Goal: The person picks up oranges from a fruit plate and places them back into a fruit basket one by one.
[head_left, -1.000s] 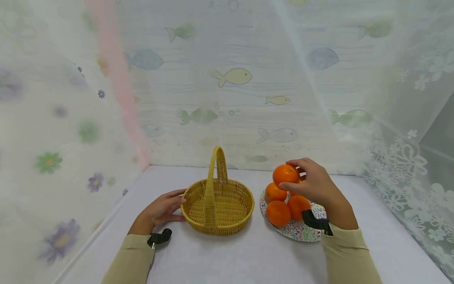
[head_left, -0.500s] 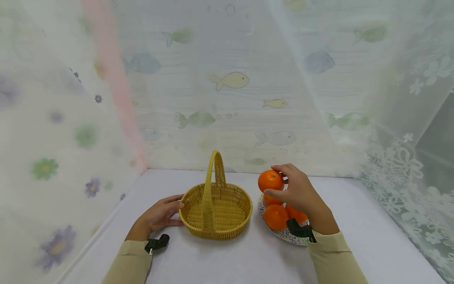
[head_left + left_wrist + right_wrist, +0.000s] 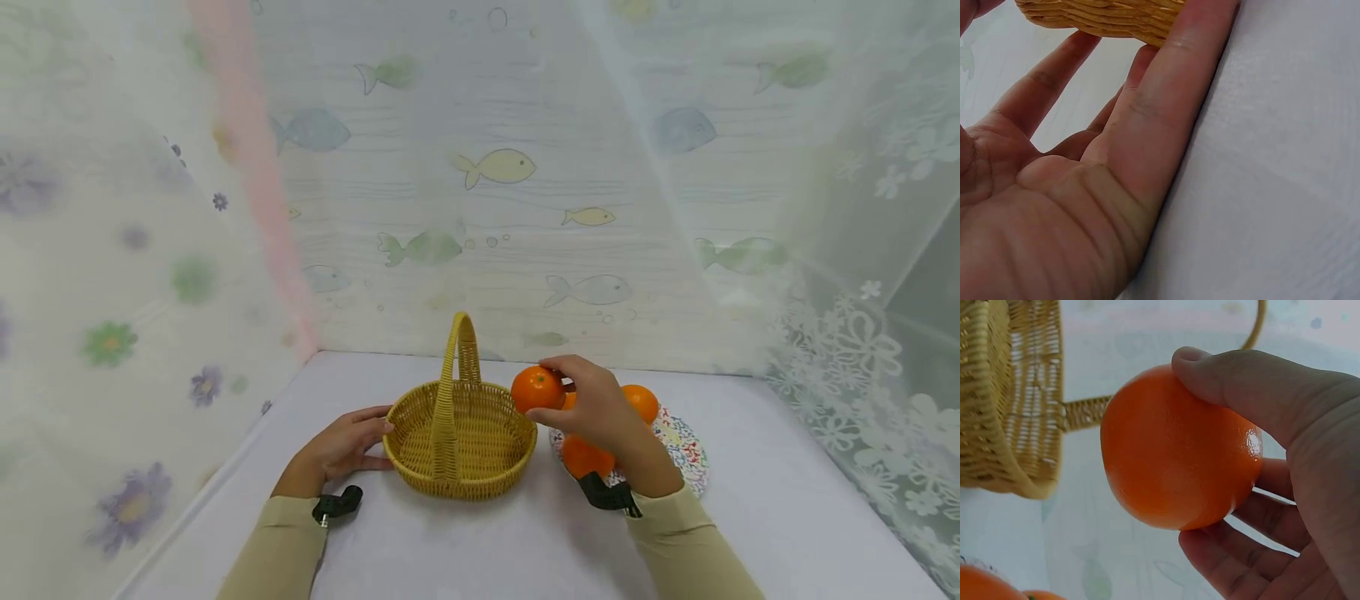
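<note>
My right hand holds an orange between the thumb and fingers, raised at the right rim of a yellow wicker basket. In the right wrist view the thumb lies over the orange, and the fingertips support it from the other side. My left hand rests at the basket's left side, fingertips touching the wall. Its fingers look mostly straight in the left wrist view, against the woven wall. The basket stands upright with its handle up; no fruit shows inside it.
A round, colourfully patterned plate lies to the right of the basket. Several more oranges sit on it, partly hidden by my right hand and wrist. A white cloth covers the table; patterned curtains hang behind and at both sides.
My right hand has carried the orange leftward from above the plate to the basket's right rim. The left hand has stayed at the basket.
</note>
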Motion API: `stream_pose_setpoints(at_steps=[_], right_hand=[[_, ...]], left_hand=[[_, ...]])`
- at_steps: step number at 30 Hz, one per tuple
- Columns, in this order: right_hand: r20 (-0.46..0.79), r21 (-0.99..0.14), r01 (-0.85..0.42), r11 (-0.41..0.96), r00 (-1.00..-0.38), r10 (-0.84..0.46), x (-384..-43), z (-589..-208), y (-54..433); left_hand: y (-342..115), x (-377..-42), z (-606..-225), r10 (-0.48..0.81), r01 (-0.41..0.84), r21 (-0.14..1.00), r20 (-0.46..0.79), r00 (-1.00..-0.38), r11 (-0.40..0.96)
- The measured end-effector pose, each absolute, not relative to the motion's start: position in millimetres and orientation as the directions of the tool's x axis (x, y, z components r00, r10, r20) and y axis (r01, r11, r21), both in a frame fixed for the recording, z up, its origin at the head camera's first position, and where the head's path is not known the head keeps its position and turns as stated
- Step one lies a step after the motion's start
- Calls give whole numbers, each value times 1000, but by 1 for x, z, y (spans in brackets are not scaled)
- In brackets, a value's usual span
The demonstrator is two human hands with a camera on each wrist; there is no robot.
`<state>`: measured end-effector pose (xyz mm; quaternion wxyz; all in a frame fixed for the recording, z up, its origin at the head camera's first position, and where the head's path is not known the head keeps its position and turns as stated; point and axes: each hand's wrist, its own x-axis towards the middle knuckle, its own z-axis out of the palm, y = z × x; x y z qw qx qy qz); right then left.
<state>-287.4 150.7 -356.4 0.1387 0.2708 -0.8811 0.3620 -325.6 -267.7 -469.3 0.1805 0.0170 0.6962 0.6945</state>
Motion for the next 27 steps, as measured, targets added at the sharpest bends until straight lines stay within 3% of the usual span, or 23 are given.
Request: stream_pose_setpoints(at_steps=[27], right_hand=[[276,-526,-544,654,-836,-474,-291,-395,110]], left_hand=[[-267,-326,-471,263,-230,973,-227,-938,19]])
